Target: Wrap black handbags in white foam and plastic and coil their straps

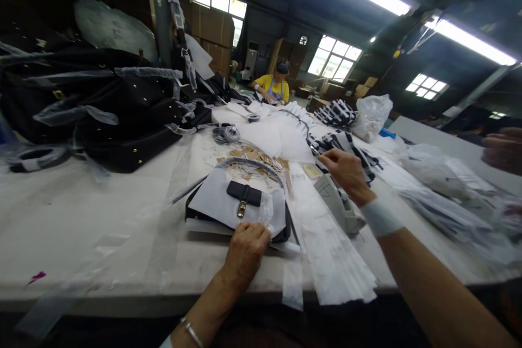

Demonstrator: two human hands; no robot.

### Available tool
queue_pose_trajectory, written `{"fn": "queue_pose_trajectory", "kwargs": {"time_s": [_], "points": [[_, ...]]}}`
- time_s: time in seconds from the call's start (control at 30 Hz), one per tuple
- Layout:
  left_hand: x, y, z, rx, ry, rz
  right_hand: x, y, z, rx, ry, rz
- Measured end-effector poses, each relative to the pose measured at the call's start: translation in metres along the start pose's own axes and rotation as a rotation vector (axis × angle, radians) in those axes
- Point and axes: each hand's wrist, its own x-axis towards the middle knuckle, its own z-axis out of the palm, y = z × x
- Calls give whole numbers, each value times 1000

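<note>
A black handbag with a gold clasp lies flat on the white table, a pale grey sheet tucked over its front. My left hand rests at the bag's near edge, its fingers pinching a piece of clear plastic film. My right hand hangs farther right, curled just over a black-and-white striped strip. Whether that hand grips the strip is hidden. Below it sits a grey moulded piece. Long white tissue strips lie between my hands.
Plastic-wrapped black handbags are heaped at the left. Tan scraps, tape rolls and white sheets cover the table ahead. A co-worker in yellow sits at the far end. Another person's hand enters at right.
</note>
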Motion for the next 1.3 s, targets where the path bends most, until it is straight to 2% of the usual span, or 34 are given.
{"fn": "queue_pose_trajectory", "kwargs": {"time_s": [0.1,0.2,0.27,0.37,0.47,0.53,0.63,0.7,0.8,0.9,1.0,1.07,1.17,1.3], "points": [[1,-1,3,-19,26,7,-36,31,-57,129,-352,138],[1,-2,1,-29,32,30,-94,79,-96,148,-503,367],[1,-4,-1,-25,26,49,-133,114,-106,180,-559,553],[1,-9,-1,-4,28,98,-178,164,-96,204,-478,713],[3,-12,0,25,57,144,-208,204,-65,115,-294,777],[4,-12,0,37,85,162,-227,221,-43,73,-233,820],[6,-11,-2,47,111,179,-261,235,-22,55,-234,896],[8,-11,-3,51,110,179,-286,240,-23,47,-283,946],[9,-11,-3,47,102,187,-307,247,-44,19,-355,987],[10,-11,-4,46,106,208,-288,254,-69,30,-294,948],[10,-12,-4,59,101,213,-233,257,-75,102,-211,879],[8,-14,-3,65,91,215,-189,251,-66,175,-194,826],[6,-16,-1,67,66,218,-132,232,-39,305,-239,748],[6,-16,-1,69,77,195,-92,205,-5,418,-341,722]]}}
